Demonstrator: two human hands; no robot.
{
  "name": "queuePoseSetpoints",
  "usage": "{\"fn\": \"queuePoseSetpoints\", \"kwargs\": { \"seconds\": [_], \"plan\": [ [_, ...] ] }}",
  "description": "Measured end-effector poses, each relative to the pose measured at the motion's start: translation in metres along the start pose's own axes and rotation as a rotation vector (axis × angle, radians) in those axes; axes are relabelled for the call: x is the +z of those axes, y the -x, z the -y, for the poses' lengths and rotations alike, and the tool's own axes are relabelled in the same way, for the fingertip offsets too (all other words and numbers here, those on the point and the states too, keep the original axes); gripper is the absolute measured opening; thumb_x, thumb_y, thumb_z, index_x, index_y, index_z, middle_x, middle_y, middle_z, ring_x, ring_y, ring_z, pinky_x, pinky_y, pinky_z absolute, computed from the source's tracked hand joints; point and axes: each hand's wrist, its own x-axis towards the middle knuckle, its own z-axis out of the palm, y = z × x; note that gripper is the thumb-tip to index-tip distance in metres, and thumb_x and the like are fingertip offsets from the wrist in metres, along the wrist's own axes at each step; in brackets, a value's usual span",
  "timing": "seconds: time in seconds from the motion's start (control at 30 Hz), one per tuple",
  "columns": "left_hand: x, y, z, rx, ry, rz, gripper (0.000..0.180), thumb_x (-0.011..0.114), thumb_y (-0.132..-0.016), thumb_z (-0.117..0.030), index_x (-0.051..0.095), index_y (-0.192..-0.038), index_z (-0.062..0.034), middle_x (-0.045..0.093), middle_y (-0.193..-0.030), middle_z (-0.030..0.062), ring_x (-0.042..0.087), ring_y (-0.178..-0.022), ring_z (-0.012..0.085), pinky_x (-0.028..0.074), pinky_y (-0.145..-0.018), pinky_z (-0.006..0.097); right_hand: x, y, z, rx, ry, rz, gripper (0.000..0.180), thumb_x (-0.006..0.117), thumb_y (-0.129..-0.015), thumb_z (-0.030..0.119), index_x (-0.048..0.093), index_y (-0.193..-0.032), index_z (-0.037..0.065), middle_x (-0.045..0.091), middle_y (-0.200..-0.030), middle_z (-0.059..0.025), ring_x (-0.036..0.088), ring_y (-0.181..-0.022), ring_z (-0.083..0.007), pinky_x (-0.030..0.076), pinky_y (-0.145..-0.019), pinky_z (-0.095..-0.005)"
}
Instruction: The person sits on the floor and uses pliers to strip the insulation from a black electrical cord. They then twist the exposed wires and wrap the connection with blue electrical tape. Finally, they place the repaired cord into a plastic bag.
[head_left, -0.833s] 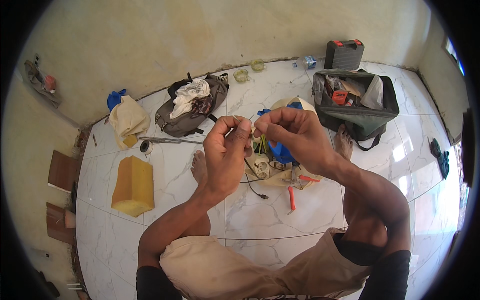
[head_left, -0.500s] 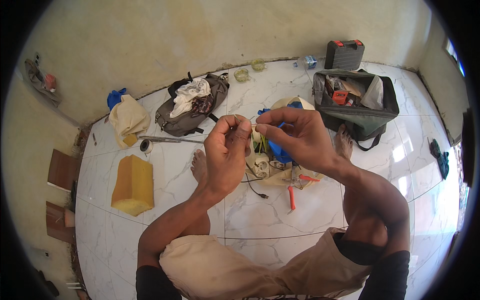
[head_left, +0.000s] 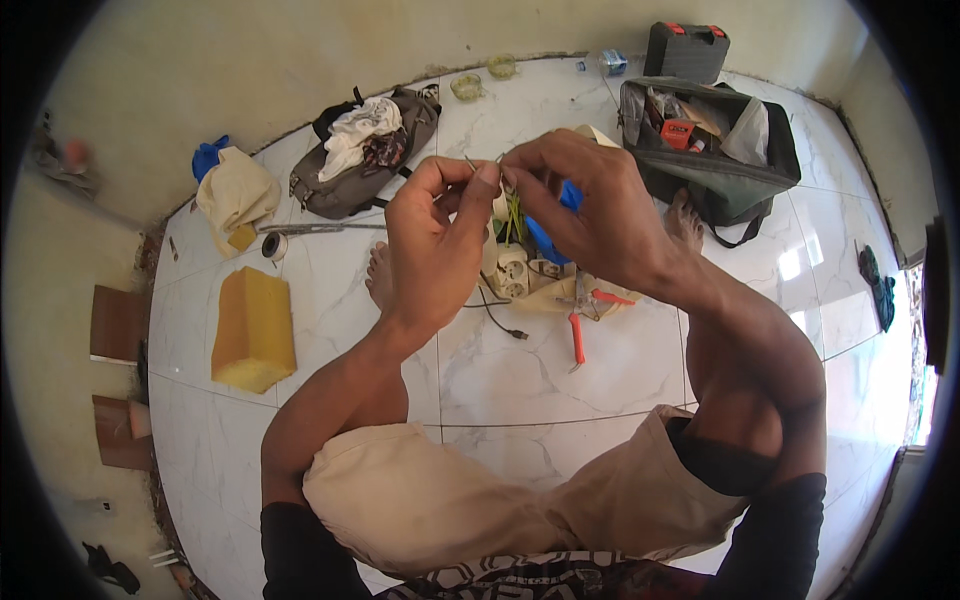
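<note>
The person sits on the tiled floor (head_left: 500, 390) with both hands raised in front of the chest. The left hand (head_left: 435, 245) has its thumb and forefinger pinched shut on the end of a thin wire (head_left: 470, 163), the other fingers curled loosely. The right hand (head_left: 590, 205) meets it from the other side, its fingertips closed on the same thin strands, so the two hands touch at the pinch. Greenish-yellow wires (head_left: 513, 215) hang down from between the hands toward a white socket block (head_left: 513, 272) lying on the floor just below them, on a piece of tan card (head_left: 555, 298). Red-handled pliers (head_left: 578, 335) lie beside that block, near a bare foot (head_left: 380, 280). A blue thing shows behind the right hand, mostly hidden. Further off, a yellow sponge block (head_left: 252, 330) lies to the left, a grey backpack (head_left: 345, 180) with cloth on it sits near the wall, and an open dark tool bag (head_left: 715, 170) stands to the right with a black case (head_left: 685, 50) behind it
</note>
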Motion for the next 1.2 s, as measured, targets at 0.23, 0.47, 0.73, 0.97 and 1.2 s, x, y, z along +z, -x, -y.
{"fn": "queuePoseSetpoints", "kwargs": {
  "seconds": [0.23,0.47,0.73,0.97,1.2],
  "plan": [
    [0.006,0.000,0.003,0.021,-0.021,-0.039,0.016,0.062,-0.098,-0.019,0.057,-0.093,-0.0050,0.056,-0.078,-0.0025,0.045,-0.058,0.0000,0.036,-0.048,0.016,0.007,0.001,-0.003,0.007,-0.014,-0.019,0.013,0.066,-0.084,0.004,0.056,-0.088,-0.001,0.062,-0.078,-0.0150,0.062,-0.068,-0.0301,0.050,-0.059,-0.0372],
    [0.009,0.003,-0.004,0.067,0.043,-0.039,0.016,0.061,-0.098,-0.016,0.055,-0.090,-0.0040,0.056,-0.075,-0.0030,0.045,-0.059,-0.0007,0.036,-0.048,0.017,0.010,-0.002,0.000,-0.052,0.028,-0.048,0.022,0.068,-0.081,0.003,0.048,-0.087,0.001,0.059,-0.081,-0.0134,0.062,-0.069,-0.0296,0.049,-0.058,-0.0371],
    [0.007,0.002,-0.004,0.056,0.209,0.013,0.017,0.061,-0.098,-0.013,0.051,-0.088,-0.0034,0.054,-0.070,-0.0035,0.043,-0.057,-0.0016,0.033,-0.046,0.017,0.008,-0.004,0.005,-0.024,0.004,-0.064,0.024,0.070,-0.080,0.003,0.047,-0.088,0.002,0.058,-0.082,-0.0129,0.061,-0.071,-0.0293,0.049,-0.059,-0.0377],
    [0.009,0.000,-0.008,0.033,0.288,0.036,0.017,0.060,-0.099,-0.013,0.050,-0.087,-0.0052,0.053,-0.071,-0.0031,0.041,-0.055,-0.0017,0.033,-0.044,0.017,0.007,-0.008,0.002,-0.110,0.046,-0.086,0.026,0.072,-0.079,0.004,0.048,-0.089,0.002,0.058,-0.082,-0.0133,0.061,-0.071,-0.0306,0.049,-0.060,-0.0386],
    [0.010,-0.001,-0.007,0.064,0.303,0.048,0.017,0.060,-0.099,-0.012,0.049,-0.087,-0.0053,0.052,-0.071,-0.0032,0.040,-0.055,-0.0022,0.032,-0.044,0.017,0.007,-0.010,-0.001,-0.170,0.092,-0.117,0.026,0.072,-0.078,0.004,0.048,-0.089,0.003,0.058,-0.082,-0.0130,0.062,-0.070,-0.0311,0.050,-0.057,-0.0389]
  ]
}}
